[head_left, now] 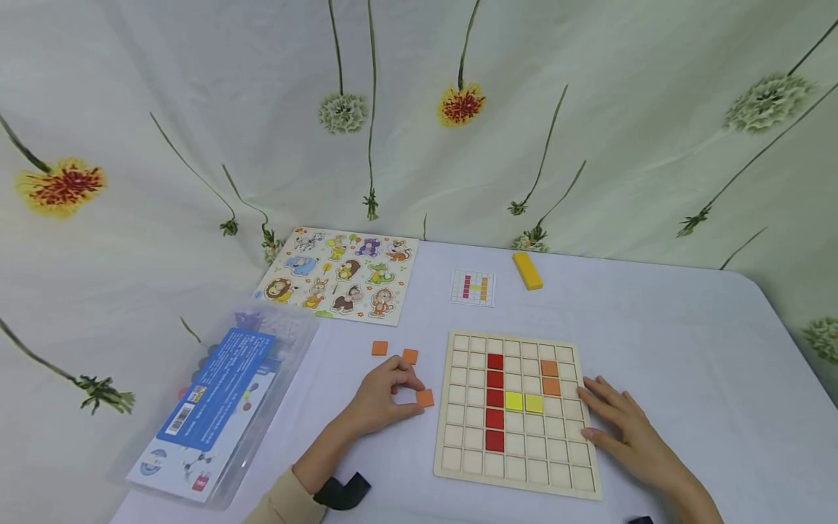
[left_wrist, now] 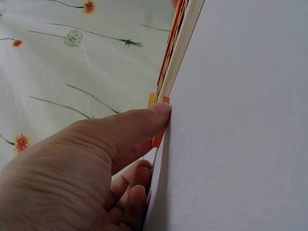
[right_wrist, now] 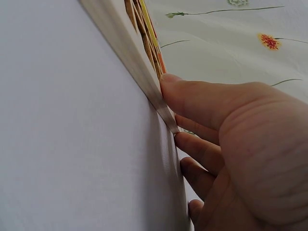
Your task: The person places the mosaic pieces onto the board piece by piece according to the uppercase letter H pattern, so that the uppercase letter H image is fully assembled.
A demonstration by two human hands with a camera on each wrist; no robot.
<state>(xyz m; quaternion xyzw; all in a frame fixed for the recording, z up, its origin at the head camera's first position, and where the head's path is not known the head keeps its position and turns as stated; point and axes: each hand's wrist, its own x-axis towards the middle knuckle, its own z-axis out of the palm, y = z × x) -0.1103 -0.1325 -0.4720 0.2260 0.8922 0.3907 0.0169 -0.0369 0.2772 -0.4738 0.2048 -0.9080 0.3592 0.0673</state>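
My left hand (head_left: 386,397) pinches a square orange tile (head_left: 425,398) between thumb and finger, just left of the wooden grid board (head_left: 452,466). In the left wrist view the thumb lies over the edge of that tile (left_wrist: 159,137). Two more orange tiles, one farther left (head_left: 380,348) and one nearer (head_left: 410,356), lie on the cloth beyond the hand. On the board stand a column of several red tiles (head_left: 495,399), two yellow tiles (head_left: 513,402) and two orange tiles (head_left: 551,368). With loosely extended fingers, my right hand (head_left: 622,429) touches the board's right edge.
Behind the board lie a small pattern card (head_left: 473,288) and a yellow block (head_left: 527,271). An animal puzzle board (head_left: 340,276) is at the back left. A clear plastic case (head_left: 222,407) with a blue label sits at the left. A flowered cloth hangs behind.
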